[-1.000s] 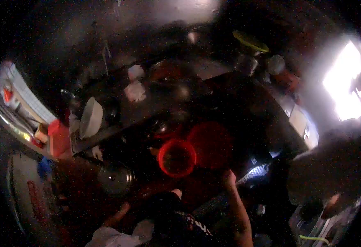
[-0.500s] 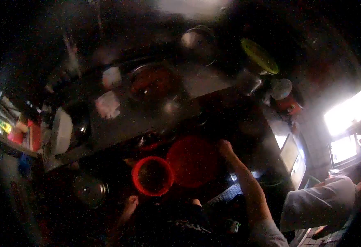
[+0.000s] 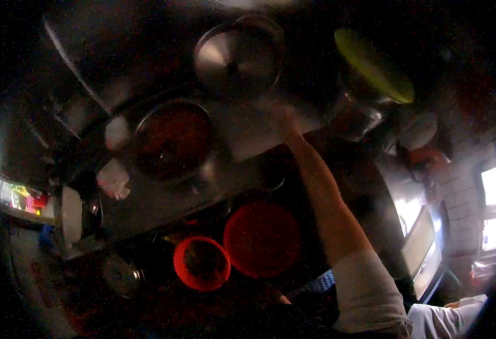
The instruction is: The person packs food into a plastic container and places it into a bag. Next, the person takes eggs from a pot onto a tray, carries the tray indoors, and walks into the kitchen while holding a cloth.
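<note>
My right hand reaches over the pale grey part of the worktop; its fingers are dim and smeared, so their pose and any hold are unclear. Left of it on the worktop stands a round metal pot with reddish-brown contents. Beyond the hand is a large, shiny round metal lid or pan. Nearer my body are an orange-red rimmed bucket or basin with dark contents and a wider dark red round tub. My left hand does not show in the dark lower area.
Crumpled white bags or cloths lie left of the pot. A yellow-green oval basin leans at the upper right above a metal container. A metal lidded vessel is at lower left. Another person's pale sleeve shows at lower right.
My right hand has moved up and forward from beside the red tub to over the worktop. My left hand, visible before at lower left, has dropped from sight. The view has shifted.
</note>
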`<state>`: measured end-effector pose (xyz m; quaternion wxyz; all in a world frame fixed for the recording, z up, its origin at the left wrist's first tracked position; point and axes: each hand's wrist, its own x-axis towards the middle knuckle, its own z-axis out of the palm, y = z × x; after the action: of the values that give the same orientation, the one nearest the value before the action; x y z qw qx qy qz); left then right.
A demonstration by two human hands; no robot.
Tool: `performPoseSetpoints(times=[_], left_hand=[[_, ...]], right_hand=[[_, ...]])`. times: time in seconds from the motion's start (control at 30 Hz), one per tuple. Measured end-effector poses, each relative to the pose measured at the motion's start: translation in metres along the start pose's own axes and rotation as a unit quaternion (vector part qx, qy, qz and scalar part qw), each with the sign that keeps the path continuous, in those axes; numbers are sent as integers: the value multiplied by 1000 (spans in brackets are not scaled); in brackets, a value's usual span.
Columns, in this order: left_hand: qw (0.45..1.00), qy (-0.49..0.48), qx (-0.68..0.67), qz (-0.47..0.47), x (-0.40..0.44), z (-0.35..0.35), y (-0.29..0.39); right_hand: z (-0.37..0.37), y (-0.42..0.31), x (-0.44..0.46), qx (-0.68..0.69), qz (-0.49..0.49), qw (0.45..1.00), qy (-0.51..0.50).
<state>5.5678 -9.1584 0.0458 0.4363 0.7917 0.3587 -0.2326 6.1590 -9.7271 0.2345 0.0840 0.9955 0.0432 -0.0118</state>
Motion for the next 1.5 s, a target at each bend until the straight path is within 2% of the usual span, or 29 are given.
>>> performPoseSetpoints(times=[0.23,0.33,0.4,0.47,0.53,0.57,0.6,0.63,0.67,0.73,0.77,0.8,0.83,0.87,0.9,0.93,0.97,1.0,1.03,1.07,1.1,1.13,1.17,1.2,1.23,1.3,1.37,1.43,1.5], left_hand=[[1000,-11,7,18,-5,38,22],[997,-51,2,55,16,50,39],[991,-100,-5,87,33,59,45],[982,-149,-11,115,44,71,38],[971,-195,-36,137,52,75,15],[964,-214,-57,148,62,68,2],[954,-236,-93,162,85,57,-18],[941,-255,-139,174,113,42,-37],[922,-281,-194,181,144,25,-50],[963,-245,4,111,55,12,70],[951,-276,53,132,20,3,98],[934,-304,101,155,-15,-7,127],[903,-387,89,163,-46,-4,132],[865,-467,72,170,-82,9,137],[822,-534,88,177,-131,49,163],[783,-598,69,159,-153,108,157],[771,-628,42,98,-196,145,169],[799,-601,15,17,-235,171,172],[780,-625,-18,10,-275,185,177],[762,-645,-51,9,-300,181,171],[775,-630,-55,4,-287,203,149],[787,-614,-60,0,-275,225,128],[777,-616,-129,8,-282,229,114],[752,-637,-170,-19,-304,219,114],[762,-622,-179,-26,-295,227,101],[823,-550,-139,-1,-289,219,74],[822,-557,-120,10,-264,222,33],[843,-525,-111,22,-290,225,19],[815,-556,-137,89,-265,247,4]], right_hand=[[-16,-1,-8,94,-5,991,96],[-17,-34,-64,222,-12,951,214],[-2,-64,-145,323,-7,917,234],[29,-94,-265,419,35,893,162],[66,-129,-398,513,128,848,34],[84,-144,-465,564,213,796,-56],[98,-161,-531,606,311,718,-141],[112,-183,-592,612,388,663,-187],[162,-216,-654,539,398,730,-132],[163,-189,-716,591,462,655,-93],[108,-187,-741,520,511,680,-85],[89,-205,-754,518,498,690,-85],[68,-219,-774,507,489,704,-84],[43,-231,-788,512,469,719,19],[24,-217,-786,511,446,725,123],[38,-204,-781,502,413,728,217],[42,-196,-770,547,424,706,151],[93,-204,-769,645,394,644,117],[69,-212,-764,623,350,687,128],[36,-220,-757,599,306,726,142],[13,-226,-766,552,254,778,161],[3,-223,-783,577,264,751,183],[-3,-219,-802,598,279,722,208],[-10,-204,-826,642,312,696,79],[-5,-205,-849,660,325,663,138],[5,-203,-907,593,374,706,101],[32,-205,-996,564,473,667,115],[44,-174,-1052,516,484,694,132],[56,-171,-1086,583,548,586,131]])
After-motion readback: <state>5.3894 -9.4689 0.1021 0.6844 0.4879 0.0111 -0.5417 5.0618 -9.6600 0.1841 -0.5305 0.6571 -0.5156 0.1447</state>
